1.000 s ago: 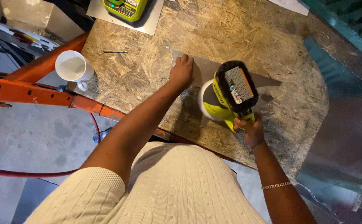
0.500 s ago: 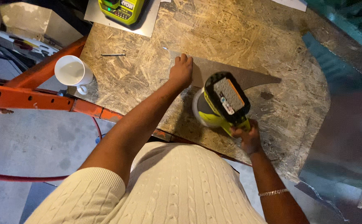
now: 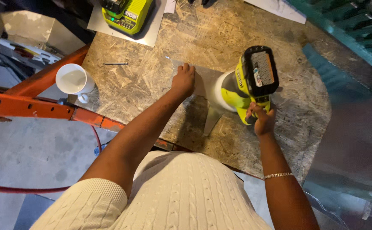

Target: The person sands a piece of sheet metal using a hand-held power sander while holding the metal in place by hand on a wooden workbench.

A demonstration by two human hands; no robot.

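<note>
Cream cable-knit top, short sleeves; ribbed cuff on left sleeve (image 3: 105, 187) ends well up arm from left hand (image 3: 184, 79). Vertical braided cables run down chest panel. Both forearms bare. Thin silver chain bracelet (image 3: 278, 175) circles right forearm, well back from right hand (image 3: 261, 119). No gloves, no rings or watch visible

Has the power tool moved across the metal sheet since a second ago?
Yes. The yellow-green power tool in the right hand has slid rightward along the metal sheet, farther from the left hand pressing the sheet.
</note>
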